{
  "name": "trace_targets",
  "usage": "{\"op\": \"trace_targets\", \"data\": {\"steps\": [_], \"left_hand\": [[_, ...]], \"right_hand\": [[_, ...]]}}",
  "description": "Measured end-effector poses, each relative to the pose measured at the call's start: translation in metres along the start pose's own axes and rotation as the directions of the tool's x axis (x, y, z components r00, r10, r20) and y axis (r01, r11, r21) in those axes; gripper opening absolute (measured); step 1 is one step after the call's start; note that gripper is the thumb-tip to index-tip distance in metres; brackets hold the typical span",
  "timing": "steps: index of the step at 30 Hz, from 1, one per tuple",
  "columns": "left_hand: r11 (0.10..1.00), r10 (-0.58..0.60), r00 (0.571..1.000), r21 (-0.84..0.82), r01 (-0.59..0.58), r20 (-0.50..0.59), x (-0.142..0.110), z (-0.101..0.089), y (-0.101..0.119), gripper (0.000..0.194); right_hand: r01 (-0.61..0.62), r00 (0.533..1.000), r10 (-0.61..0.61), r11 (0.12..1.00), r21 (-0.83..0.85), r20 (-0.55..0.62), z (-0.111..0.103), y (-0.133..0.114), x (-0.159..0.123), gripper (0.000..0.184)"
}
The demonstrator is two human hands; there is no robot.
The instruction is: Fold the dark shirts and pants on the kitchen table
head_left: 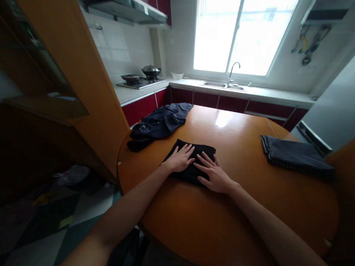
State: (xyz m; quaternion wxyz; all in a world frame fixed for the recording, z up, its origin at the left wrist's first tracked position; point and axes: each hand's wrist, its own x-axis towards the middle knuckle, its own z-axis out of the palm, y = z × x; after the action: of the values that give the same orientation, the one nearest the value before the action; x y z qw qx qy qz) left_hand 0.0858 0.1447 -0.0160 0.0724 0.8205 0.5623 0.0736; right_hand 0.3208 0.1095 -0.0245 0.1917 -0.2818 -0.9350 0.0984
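Observation:
A small folded black cloth (201, 151) lies on the round wooden table (229, 213) in front of me. My left hand (180, 159) rests flat on its left half, fingers stretched out. My right hand (213, 173) lies flat on its right half, fingers spread and pointing toward the left hand. Both palms press on the cloth and neither hand grips anything.
A crumpled dark blue garment (161, 124) sits at the table's far left edge. A folded dark grey garment (294, 156) lies at the right. Behind are a red-fronted counter with a sink (222, 85), a stove with pans (140, 80), and a wooden cabinet (62, 55) on the left.

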Motion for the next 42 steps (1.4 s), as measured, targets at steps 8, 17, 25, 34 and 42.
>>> {"op": "trace_targets", "data": {"steps": [8,17,25,34,42], "left_hand": [[0.98,-0.177,0.984,-0.092,0.176,-0.006,-0.046,0.0,-0.026,0.065],[0.949,-0.254,0.892,-0.275,0.155,-0.373,-0.098,0.017,-0.032,0.049],[0.863,-0.446,0.778,-0.442,0.244,-0.442,-0.1,0.006,-0.033,0.029],[0.796,-0.559,0.726,-0.505,0.334,-0.401,-0.094,0.004,-0.051,0.027],[0.973,-0.1,0.917,-0.23,0.009,-0.387,-0.013,-0.028,-0.004,0.043]], "right_hand": [[-0.067,0.998,0.067,0.996,0.062,0.002,0.001,0.01,-0.035,0.056],[-0.361,0.854,0.426,0.899,0.25,-0.3,0.016,0.039,-0.025,0.057],[-0.463,0.823,0.5,0.865,0.193,-0.271,0.045,0.021,-0.018,0.07],[-0.428,0.758,0.532,0.843,0.326,-0.378,0.068,0.02,0.01,0.075],[-0.465,0.714,0.621,0.766,0.444,-0.323,0.04,0.058,0.047,0.067]]}}
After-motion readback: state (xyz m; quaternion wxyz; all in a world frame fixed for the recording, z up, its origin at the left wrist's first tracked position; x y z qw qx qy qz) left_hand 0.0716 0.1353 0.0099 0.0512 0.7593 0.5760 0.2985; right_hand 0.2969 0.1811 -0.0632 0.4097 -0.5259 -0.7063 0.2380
